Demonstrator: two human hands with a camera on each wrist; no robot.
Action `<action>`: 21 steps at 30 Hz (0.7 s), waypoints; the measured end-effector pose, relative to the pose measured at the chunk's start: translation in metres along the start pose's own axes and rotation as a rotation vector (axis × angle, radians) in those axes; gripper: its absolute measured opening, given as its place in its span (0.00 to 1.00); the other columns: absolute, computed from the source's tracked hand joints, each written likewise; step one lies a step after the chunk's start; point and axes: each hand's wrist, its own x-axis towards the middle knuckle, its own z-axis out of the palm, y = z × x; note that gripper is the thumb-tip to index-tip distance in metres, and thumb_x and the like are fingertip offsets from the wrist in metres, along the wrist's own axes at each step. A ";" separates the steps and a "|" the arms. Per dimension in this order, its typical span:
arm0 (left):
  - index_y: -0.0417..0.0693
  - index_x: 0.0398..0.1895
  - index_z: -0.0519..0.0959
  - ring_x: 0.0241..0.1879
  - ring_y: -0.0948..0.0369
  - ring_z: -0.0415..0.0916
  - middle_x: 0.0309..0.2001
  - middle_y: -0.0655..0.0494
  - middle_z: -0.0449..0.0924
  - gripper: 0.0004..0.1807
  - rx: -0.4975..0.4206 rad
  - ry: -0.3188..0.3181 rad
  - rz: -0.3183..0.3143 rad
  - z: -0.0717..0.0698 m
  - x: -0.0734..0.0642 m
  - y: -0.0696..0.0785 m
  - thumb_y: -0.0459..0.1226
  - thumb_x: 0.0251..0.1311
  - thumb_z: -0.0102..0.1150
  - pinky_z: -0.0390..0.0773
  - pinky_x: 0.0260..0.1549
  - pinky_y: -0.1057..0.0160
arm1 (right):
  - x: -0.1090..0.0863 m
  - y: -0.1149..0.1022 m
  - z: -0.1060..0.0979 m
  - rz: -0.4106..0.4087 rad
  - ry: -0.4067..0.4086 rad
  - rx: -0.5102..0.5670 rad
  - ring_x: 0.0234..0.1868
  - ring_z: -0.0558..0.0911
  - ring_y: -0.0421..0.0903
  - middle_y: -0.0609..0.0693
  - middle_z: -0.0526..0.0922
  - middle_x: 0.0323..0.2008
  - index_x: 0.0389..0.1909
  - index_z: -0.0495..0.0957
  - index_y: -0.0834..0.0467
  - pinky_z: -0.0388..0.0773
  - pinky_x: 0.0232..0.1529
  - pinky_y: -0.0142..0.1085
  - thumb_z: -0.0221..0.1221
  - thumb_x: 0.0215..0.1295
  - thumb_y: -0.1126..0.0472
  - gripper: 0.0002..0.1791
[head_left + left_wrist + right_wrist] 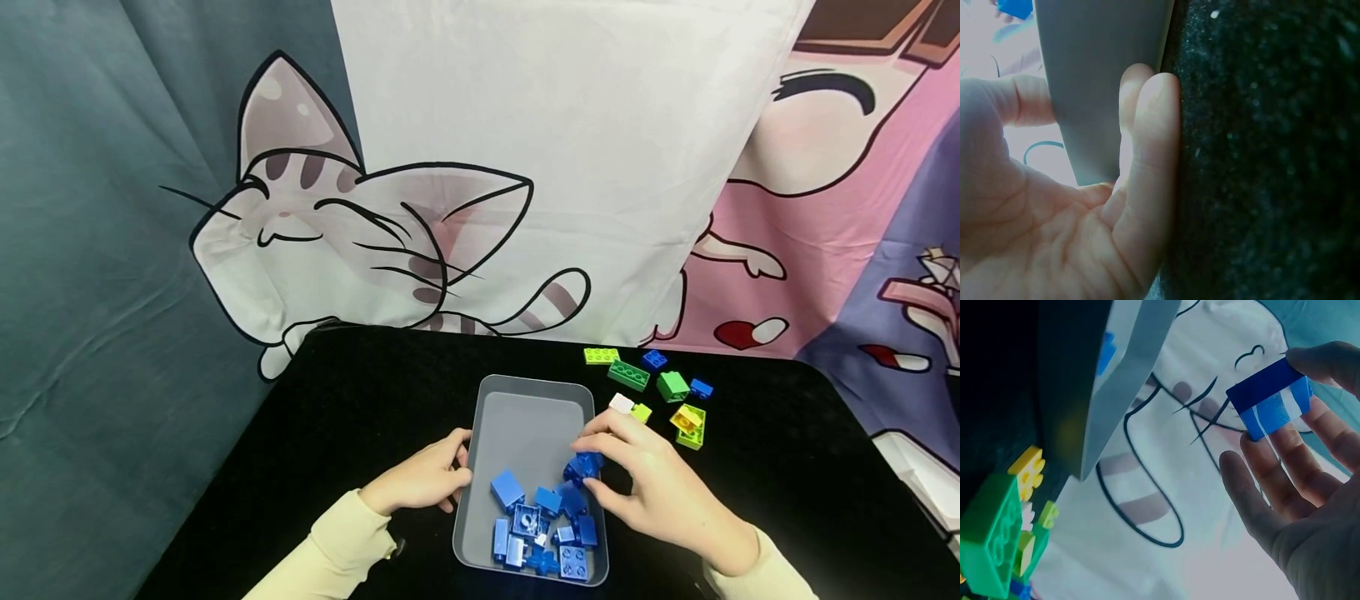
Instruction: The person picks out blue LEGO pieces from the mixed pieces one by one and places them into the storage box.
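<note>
A grey tray (525, 417) holds several blue toy bricks (527, 521) in its near half. At its left wall my left hand (423, 479) grips the tray, thumb at the rim and fingers against the outer side (1094, 75). My right hand (652, 475) pinches a blue brick (1272, 400) between thumb and fingertips, above the tray's right edge. In the head view, that held brick (583, 467) is partly covered by the fingers.
Right of the tray lie loose bricks: a dark green one (628, 376), a green one (672, 387), a lime one (602, 357), blue ones (655, 359), a white one (621, 403) and a yellow one (686, 419). They rest on a black cloth (360, 400). A cat-printed curtain (600, 125) hangs behind.
</note>
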 end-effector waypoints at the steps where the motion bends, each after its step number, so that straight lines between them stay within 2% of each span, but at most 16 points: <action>1: 0.38 0.76 0.59 0.28 0.62 0.80 0.41 0.52 0.73 0.36 0.002 0.001 -0.001 0.000 0.000 0.000 0.34 0.64 0.53 0.85 0.22 0.63 | 0.000 -0.002 0.000 -0.007 -0.004 0.016 0.50 0.79 0.35 0.36 0.78 0.52 0.52 0.82 0.42 0.74 0.58 0.16 0.77 0.51 0.60 0.26; 6: 0.38 0.76 0.59 0.28 0.62 0.80 0.41 0.52 0.73 0.36 0.001 0.004 -0.006 0.000 -0.001 0.000 0.35 0.64 0.53 0.85 0.22 0.63 | 0.002 -0.010 0.003 -0.031 -0.036 0.057 0.50 0.79 0.34 0.36 0.78 0.52 0.54 0.81 0.41 0.81 0.53 0.23 0.77 0.52 0.59 0.28; 10: 0.38 0.76 0.59 0.28 0.62 0.81 0.42 0.52 0.73 0.36 -0.002 -0.001 -0.009 0.000 -0.001 0.001 0.35 0.64 0.53 0.85 0.22 0.63 | 0.000 -0.016 0.004 -0.019 -0.124 0.044 0.61 0.78 0.39 0.39 0.74 0.66 0.69 0.72 0.38 0.87 0.55 0.41 0.76 0.54 0.44 0.40; 13: 0.38 0.76 0.59 0.28 0.62 0.81 0.42 0.51 0.73 0.36 -0.010 -0.006 -0.009 -0.001 -0.001 0.002 0.35 0.64 0.53 0.85 0.22 0.63 | -0.002 -0.018 0.005 -0.014 -0.183 0.011 0.74 0.70 0.49 0.43 0.64 0.77 0.78 0.62 0.36 0.82 0.61 0.57 0.73 0.52 0.33 0.52; 15: 0.39 0.76 0.59 0.28 0.62 0.81 0.42 0.51 0.73 0.36 -0.008 -0.007 -0.009 -0.001 -0.001 0.002 0.35 0.64 0.53 0.85 0.22 0.63 | -0.002 -0.018 0.004 -0.020 -0.193 0.000 0.77 0.65 0.55 0.45 0.59 0.80 0.79 0.59 0.38 0.78 0.62 0.63 0.71 0.52 0.29 0.55; 21: 0.39 0.76 0.59 0.28 0.62 0.81 0.42 0.52 0.73 0.36 -0.002 -0.003 -0.006 0.000 -0.002 0.002 0.35 0.64 0.53 0.85 0.22 0.63 | -0.002 -0.012 0.002 -0.014 -0.195 -0.004 0.79 0.62 0.59 0.47 0.55 0.82 0.80 0.57 0.39 0.74 0.65 0.67 0.68 0.52 0.26 0.56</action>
